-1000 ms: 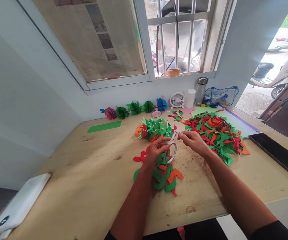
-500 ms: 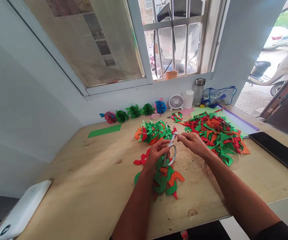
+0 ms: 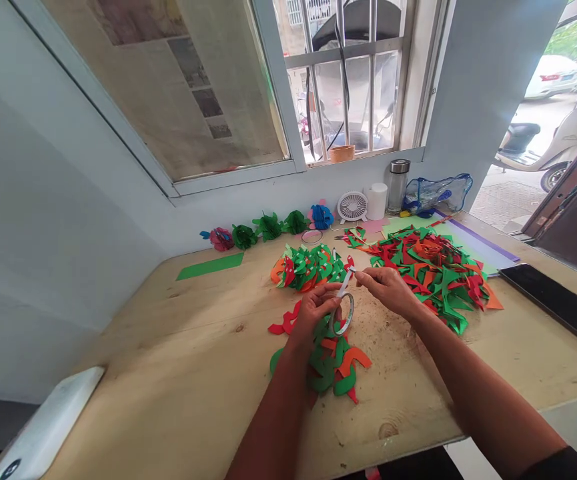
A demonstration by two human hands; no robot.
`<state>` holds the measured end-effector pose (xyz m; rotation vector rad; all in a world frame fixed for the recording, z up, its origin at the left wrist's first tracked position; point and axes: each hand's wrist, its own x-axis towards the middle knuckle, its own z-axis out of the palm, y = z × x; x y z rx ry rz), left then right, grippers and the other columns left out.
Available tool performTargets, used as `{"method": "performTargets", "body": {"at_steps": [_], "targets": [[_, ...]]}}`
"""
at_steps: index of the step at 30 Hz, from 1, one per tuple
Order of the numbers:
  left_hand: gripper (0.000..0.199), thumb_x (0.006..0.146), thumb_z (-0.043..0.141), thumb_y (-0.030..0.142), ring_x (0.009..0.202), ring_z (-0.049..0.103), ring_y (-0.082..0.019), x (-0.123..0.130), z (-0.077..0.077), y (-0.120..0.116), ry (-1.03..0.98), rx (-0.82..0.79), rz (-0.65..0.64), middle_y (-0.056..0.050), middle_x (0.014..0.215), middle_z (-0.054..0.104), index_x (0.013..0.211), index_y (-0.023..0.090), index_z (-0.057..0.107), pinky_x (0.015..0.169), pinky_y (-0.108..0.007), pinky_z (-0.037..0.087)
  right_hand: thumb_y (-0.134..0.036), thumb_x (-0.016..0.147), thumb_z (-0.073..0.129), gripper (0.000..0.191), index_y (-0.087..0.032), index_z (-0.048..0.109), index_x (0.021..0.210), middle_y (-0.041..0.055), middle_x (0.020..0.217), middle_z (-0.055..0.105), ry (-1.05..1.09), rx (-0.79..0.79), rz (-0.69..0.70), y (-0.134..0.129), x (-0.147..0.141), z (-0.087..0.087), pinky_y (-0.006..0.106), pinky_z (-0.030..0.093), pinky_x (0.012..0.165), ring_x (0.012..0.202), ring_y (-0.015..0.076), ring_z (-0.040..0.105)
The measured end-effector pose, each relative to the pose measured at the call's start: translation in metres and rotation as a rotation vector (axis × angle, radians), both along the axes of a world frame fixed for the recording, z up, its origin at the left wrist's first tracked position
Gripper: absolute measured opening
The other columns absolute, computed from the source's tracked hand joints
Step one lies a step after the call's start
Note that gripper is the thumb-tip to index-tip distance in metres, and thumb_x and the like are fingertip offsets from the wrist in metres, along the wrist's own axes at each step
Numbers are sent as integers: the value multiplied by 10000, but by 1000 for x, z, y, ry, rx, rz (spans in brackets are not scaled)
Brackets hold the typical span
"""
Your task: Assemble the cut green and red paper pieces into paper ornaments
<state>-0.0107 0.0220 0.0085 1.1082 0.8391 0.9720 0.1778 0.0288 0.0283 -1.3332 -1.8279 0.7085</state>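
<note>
A roll of white tape (image 3: 351, 315) hangs on edge under the fingers of my left hand (image 3: 318, 308), which are closed on it. From the roll a short white strip (image 3: 345, 283) runs up to my right hand (image 3: 381, 285), whose thumb and forefinger pinch its end. Red, green and orange curved paper pieces (image 3: 341, 367) lie below my left hand, partly hidden by it. Behind the hands is a row of similar pieces (image 3: 311, 265) with white bits on them. A large heap of red, green and orange paper scraps (image 3: 433, 267) spreads to the right.
A black phone (image 3: 558, 300) lies at the right. Along the wall stand green paper flowers (image 3: 269, 227), a small white fan (image 3: 353, 207), a glass bottle (image 3: 398, 187) and a clear blue-edged pouch (image 3: 438, 193). A green strip (image 3: 211, 266) lies back left.
The view has shifted slightly. Both hands keep nearly the same pose, with the tape strip still stretched between them.
</note>
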Motion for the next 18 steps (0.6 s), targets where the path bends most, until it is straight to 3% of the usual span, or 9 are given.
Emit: {"method": "performTargets", "body": {"at_steps": [10, 18], "targets": [[483, 623, 709, 342, 399, 465, -82, -1, 1, -2, -12, -6, -2, 26, 518, 578, 1051, 138, 621, 421, -210, 394, -564, 834, 404, 479, -167, 600, 650, -28, 503, 350, -76, 61, -68, 0, -1, 0, 239, 247, 500, 498, 101, 324], [483, 617, 712, 344, 391, 473, -92, -1, 0, 0, -4, 1, -12, 23, 496, 577, 1038, 129, 617, 410, -217, 400, -535, 838, 426, 438, -185, 562, 612, -16, 507, 419, -165, 100, -144, -2, -2, -1, 239, 252, 519, 516, 108, 365]]}}
